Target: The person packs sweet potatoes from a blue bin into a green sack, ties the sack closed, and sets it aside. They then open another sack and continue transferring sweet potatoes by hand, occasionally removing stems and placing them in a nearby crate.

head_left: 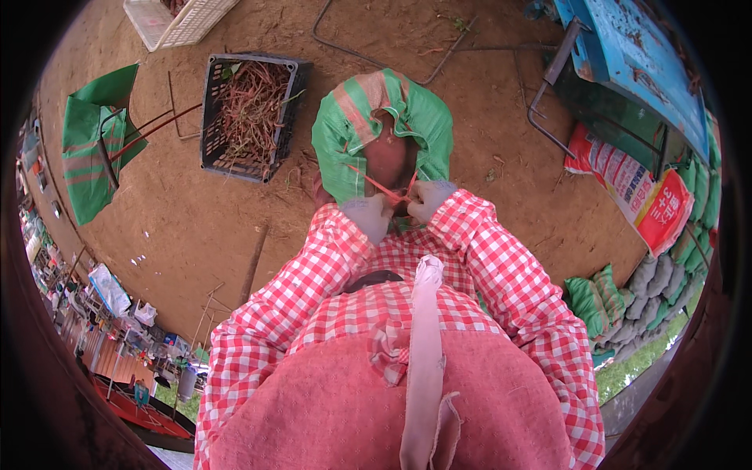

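Note:
In front of my body stands a green woven sack [327, 149] with tan stripes, its mouth gaping. Reddish-brown rounded lumps [385, 160], perhaps root crops, show inside. At the near rim, my gloved left hand [370, 215] and my gloved right hand [429, 200] are close together with fingers bent. Between them both pinch a thin red-orange cord [380, 186]; one end sticks up to the left and another rises beside my right hand. The fingertips are partly hidden by the gloves and the cord.
To the left, a black crate [205, 141] holds reddish stems and roots. A green sack on a metal frame [86, 176] stands farther left, a white crate [188, 27] beyond. At right are a blue machine [627, 47], a red-and-white printed bag [627, 188] and stacked filled sacks [654, 282].

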### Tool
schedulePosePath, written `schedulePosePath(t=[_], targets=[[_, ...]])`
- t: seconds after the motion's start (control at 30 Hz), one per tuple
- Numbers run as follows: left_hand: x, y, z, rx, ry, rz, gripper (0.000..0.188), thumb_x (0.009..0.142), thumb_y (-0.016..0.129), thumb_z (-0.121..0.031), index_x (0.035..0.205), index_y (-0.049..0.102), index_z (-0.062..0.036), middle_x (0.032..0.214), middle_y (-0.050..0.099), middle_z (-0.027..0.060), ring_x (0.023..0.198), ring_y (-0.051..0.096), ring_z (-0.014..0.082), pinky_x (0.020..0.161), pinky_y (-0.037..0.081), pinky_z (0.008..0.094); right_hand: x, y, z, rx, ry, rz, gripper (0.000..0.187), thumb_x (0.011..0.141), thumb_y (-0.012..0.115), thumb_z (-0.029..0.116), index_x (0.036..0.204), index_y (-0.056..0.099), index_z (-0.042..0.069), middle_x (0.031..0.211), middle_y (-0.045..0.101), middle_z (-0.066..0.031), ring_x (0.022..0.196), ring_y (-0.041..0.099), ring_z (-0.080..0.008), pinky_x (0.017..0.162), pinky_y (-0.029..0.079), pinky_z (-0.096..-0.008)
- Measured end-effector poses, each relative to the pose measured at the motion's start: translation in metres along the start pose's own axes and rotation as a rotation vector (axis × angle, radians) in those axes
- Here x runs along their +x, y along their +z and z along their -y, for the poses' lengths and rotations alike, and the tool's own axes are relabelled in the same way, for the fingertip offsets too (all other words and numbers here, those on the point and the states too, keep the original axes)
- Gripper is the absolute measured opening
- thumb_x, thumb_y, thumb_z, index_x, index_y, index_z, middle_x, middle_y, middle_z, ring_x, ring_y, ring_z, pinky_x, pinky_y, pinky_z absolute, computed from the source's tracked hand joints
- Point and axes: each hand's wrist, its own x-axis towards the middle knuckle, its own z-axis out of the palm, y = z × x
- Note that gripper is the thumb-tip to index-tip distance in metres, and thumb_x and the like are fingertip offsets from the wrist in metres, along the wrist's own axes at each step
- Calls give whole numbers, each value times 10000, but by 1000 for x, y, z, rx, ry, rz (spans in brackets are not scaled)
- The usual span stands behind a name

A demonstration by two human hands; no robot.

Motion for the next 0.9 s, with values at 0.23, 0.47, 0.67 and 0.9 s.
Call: schedulePosePath(t=[0.23, 0.47, 0.67, 0.9], targets=[[-9, 3, 3, -379, -77, 81, 221, 827, 584, -232, 886, 705, -57, 727, 681, 119, 661, 664, 229, 643, 515, 363, -29, 16, 21, -229, -200, -184, 242, 790, 590, 241, 942, 642, 60, 933, 646, -187, 856, 652, -364, 744, 523, -467], [-18, -25, -6, 60, 8, -70, 228, 834, 583, -260, 914, 686, -73, 772, 673, 166, 764, 666, 340, 697, 517, 443, -11, -1, 15, -348, -324, -219, 151, 785, 619, 189, 892, 611, 83, 870, 629, -149, 793, 640, -353, 686, 524, -462], [0, -34, 0, 152, -68, 27, 234, 875, 531, -277, 884, 646, -73, 864, 671, 174, 839, 650, 355, 752, 502, 472, 30, -5, 3, -240, -166, -260, 179, 803, 615, 218, 919, 623, 82, 928, 648, -155, 848, 646, -357, 737, 522, -452], [-12, -27, 8, -27, 196, -139, 149, 830, 636, -180, 861, 653, -36, 900, 586, 164, 831, 609, 340, 729, 493, 415, -6, 14, -3, 200, -52, -14, 273, 775, 606, 279, 888, 662, 37, 869, 676, -185, 830, 658, -356, 739, 515, -436]])
